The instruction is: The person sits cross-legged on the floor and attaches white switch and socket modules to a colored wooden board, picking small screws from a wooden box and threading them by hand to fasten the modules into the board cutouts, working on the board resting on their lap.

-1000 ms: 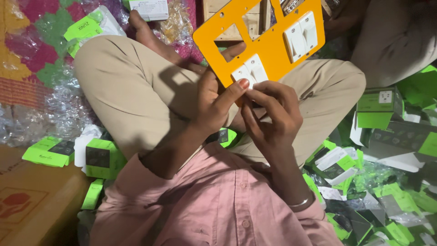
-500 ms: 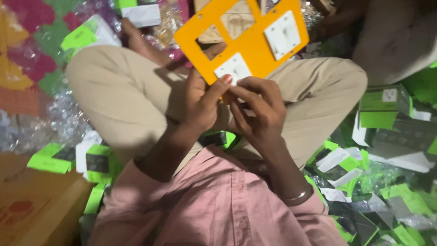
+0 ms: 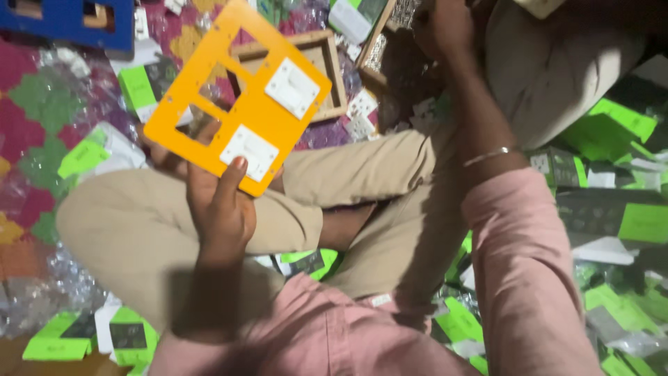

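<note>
Colourful patterned floor mat lies under everything. On it, above the lap, the left hand is clamped on an orange plate carrying two white switches. Far right, the right hand reaches out; its grip I cannot tell. Green boxes lie around.
</note>
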The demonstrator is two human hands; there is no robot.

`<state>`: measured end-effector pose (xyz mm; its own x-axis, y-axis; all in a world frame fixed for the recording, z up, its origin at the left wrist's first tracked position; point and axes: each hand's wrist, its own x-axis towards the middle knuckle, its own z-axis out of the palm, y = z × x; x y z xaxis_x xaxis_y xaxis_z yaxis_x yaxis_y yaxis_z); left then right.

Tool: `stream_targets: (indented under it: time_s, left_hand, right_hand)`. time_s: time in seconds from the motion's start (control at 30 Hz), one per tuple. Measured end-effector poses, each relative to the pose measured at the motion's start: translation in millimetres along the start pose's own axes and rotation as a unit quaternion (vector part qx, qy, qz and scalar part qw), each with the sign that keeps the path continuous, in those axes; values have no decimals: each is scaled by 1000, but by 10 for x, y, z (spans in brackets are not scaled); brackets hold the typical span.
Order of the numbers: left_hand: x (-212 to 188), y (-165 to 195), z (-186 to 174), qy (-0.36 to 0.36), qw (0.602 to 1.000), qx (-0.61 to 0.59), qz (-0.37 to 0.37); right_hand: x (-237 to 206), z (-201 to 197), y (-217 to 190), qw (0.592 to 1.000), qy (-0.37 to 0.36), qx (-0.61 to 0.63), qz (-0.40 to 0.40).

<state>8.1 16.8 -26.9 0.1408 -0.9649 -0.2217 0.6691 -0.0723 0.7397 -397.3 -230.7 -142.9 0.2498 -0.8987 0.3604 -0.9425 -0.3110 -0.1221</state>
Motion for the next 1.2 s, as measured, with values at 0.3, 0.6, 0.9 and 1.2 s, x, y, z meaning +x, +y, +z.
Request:
stream_targets:
  time_s: [0.3,0.6,0.9,1.2]
  left_hand:
    - [123,-77,-83,32,998,-10,-48]
    - [65,-73,-81,17,998,-5,-52]
    - [-87,-25,-31,-5,999,-8,-54]
    - [-267,-284,-87,-104,992,55,34]
  right_hand:
    - [228,93,-124,977,-137,94,135]
    - [155,132,140,976,-34,176,122]
    - [36,-897,-425,728,-50,618,291]
    - [-958,-2036,-2831,796,-132,583,95]
